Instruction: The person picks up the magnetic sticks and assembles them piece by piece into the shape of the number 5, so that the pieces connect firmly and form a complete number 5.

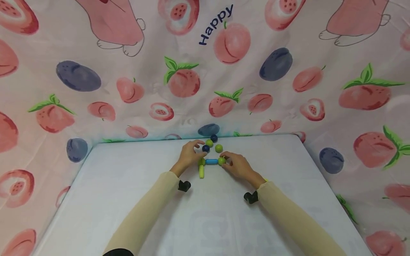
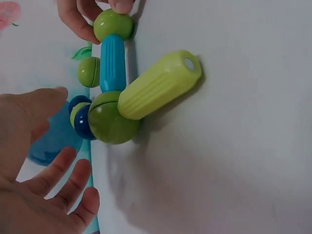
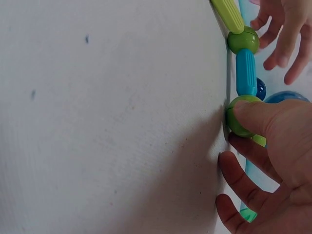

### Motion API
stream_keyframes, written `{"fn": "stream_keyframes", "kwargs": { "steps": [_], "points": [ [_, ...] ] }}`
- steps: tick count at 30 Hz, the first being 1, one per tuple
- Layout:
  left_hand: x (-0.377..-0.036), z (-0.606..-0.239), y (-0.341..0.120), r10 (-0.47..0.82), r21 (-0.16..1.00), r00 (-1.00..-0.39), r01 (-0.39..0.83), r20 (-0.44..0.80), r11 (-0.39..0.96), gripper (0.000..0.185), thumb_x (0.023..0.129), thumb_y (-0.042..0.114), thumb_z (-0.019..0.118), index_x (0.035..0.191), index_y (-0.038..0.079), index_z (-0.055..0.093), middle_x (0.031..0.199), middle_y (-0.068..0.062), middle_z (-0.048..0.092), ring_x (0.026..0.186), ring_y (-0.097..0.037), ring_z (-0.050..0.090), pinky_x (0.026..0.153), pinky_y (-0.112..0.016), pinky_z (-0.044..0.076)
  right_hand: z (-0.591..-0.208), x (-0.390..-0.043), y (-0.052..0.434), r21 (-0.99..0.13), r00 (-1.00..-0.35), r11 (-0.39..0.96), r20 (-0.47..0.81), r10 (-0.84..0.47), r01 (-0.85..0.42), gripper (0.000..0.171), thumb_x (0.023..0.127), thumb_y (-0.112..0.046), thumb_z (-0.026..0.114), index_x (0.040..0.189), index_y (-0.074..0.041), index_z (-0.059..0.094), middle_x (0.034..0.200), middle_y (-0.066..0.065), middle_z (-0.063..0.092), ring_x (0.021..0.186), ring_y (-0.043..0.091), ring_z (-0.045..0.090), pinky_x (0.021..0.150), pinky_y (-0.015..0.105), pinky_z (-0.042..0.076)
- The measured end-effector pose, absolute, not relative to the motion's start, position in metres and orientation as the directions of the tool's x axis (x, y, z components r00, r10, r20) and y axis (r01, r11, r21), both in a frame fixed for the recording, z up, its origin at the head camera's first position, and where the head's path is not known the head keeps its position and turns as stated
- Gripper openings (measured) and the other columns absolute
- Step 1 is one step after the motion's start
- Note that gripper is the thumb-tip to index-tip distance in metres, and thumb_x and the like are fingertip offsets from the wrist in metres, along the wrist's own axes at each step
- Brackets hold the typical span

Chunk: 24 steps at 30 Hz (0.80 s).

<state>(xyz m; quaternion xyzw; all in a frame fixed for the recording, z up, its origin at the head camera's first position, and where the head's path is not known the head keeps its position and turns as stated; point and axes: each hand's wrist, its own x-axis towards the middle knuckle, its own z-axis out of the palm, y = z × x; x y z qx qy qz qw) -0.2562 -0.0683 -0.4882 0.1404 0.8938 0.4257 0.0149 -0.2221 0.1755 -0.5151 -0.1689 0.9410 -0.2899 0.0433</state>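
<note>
Here the blue rod (image 1: 211,161) lies between both hands: right hand (image 1: 238,166) pinches its end green ball (image 1: 221,160); left hand (image 1: 189,156) hovers released.

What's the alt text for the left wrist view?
A chain of plastic toy pieces lies on a white tabletop: a ribbed lime-green rod and a ribbed blue rod both meet a large green ball. The right hand pinches a second green ball at the blue rod's far end, while the left hand hovers open nearby.
</note>
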Motion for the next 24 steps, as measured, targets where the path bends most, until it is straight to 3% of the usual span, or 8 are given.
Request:
{"fn": "stream_keyframes", "kwargs": {
  "steps": [10, 15, 24],
  "points": [
    [-0.273, -0.495, -0.052, 0.119, 0.817, -0.993, 0.049, -0.024, 0.575, 0.041, 0.09, 0.014, 0.081, 0.128, 0.008, 0.069, 0.131, -0.017, 0.063, 0.121, -0.035, 0.058, 0.101, -0.049, 0.047, -0.513, -0.221, 0.173, -0.56, -0.942, 0.779, 0.007, -0.335, -0.281, 0.039, 0.097, -0.021, 0.073, 0.134, -0.017, 0.063, 0.119, 0.006, 0.07, 0.08, 0.015, 0.058, 0.074, 0.034, 0.05],
    [-0.277, -0.496, -0.045, 0.064, 0.803, -0.995, -0.025, -0.078, 0.595, 0.039, 0.089, 0.018, 0.082, 0.125, 0.01, 0.069, 0.126, -0.016, 0.064, 0.117, -0.032, 0.058, 0.098, -0.046, 0.049, -0.514, -0.222, 0.174, -0.561, -0.94, 0.776, 0.012, -0.34, -0.287, 0.039, 0.097, -0.021, 0.073, 0.135, -0.016, 0.063, 0.119, 0.006, 0.071, 0.079, 0.015, 0.058, 0.073, 0.034, 0.05],
    [-0.282, -0.5, -0.037, 0.028, 0.765, -0.995, -0.056, -0.096, 0.641, 0.032, 0.089, 0.02, 0.082, 0.117, 0.012, 0.069, 0.115, -0.013, 0.067, 0.103, -0.029, 0.061, 0.087, -0.041, 0.051, -0.516, -0.222, 0.176, -0.561, -0.944, 0.779, 0.011, -0.331, -0.28, 0.039, 0.098, -0.022, 0.072, 0.135, -0.017, 0.063, 0.119, 0.005, 0.071, 0.08, 0.015, 0.058, 0.075, 0.034, 0.05]
  ]
}}
